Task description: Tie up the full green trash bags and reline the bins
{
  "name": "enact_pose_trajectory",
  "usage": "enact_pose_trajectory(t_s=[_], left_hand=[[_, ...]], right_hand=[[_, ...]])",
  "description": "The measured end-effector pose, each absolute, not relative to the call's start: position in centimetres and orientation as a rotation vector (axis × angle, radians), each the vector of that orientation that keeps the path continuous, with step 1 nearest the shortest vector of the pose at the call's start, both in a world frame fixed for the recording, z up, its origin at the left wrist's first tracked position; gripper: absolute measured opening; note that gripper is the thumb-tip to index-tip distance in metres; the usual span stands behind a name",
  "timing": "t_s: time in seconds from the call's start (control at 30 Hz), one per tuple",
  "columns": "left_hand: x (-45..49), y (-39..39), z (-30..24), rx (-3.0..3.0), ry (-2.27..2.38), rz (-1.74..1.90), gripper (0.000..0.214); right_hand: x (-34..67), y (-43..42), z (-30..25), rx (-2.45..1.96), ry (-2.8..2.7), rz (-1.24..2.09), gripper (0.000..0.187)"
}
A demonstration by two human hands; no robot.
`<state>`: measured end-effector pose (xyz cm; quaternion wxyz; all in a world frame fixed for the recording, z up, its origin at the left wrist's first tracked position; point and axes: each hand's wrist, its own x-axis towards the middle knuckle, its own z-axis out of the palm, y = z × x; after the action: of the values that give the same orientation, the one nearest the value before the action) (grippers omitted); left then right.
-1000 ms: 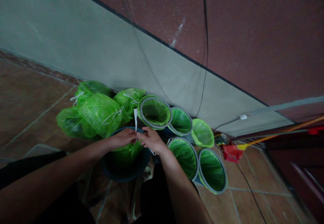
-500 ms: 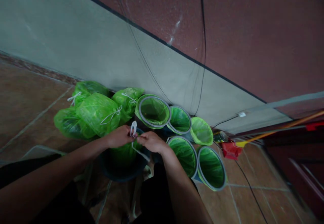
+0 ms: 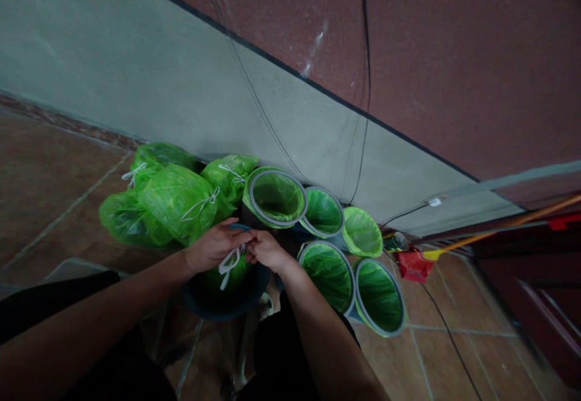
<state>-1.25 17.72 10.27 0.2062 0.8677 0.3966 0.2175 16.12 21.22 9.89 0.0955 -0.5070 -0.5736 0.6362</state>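
A green plastic bag sits inside a dark blue bin in front of me, low at centre. Its white drawstring is bunched at the top, with a loop hanging toward me. My left hand is at the drawstring from the left, its fingers reaching across to the other hand and closed on the string; its grip is partly hidden. Pinching the string from the right is my right hand, fingers curled together. The fingertips of both hands meet over the bag.
Several tied green bags are piled by the wall on the left. Several bins with green liners and grey rims stand to the right. Beyond them are a red dustpan, a yellow-orange pole and black cables on the tiled floor.
The drawstring loop that stood upward now hangs down toward me, and the long loose end on the right no longer shows. My left hand's fingers have stretched toward my right hand.
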Motion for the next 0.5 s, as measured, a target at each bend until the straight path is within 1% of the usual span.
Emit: enact_pose_trajectory(t_s=[0.17, 0.3, 0.37, 0.43, 0.5], left_hand=[[-1.1, 17.6, 9.2, 2.501, 1.223, 0.713, 0.027], [-1.3, 17.8, 8.9, 2.522, 1.366, 0.715, 0.029], [-1.4, 17.9, 9.2, 2.509, 1.459, 0.63, 0.034], [-1.4, 18.1, 9.6, 2.484, 1.526, 0.53, 0.038], [-1.5, 18.2, 9.8, 2.42, 1.558, 0.476, 0.037]], right_hand=[[16.0, 21.2, 10.6, -1.545, -1.492, 1.961, 0.018], [15.8, 21.1, 10.2, -1.645, -1.418, 1.889, 0.015], [15.9, 21.2, 10.1, -1.685, -1.533, 1.733, 0.014], [16.0, 21.6, 10.2, -1.672, -1.793, 1.444, 0.014], [16.3, 22.0, 10.6, -1.615, -2.083, 1.138, 0.014]])
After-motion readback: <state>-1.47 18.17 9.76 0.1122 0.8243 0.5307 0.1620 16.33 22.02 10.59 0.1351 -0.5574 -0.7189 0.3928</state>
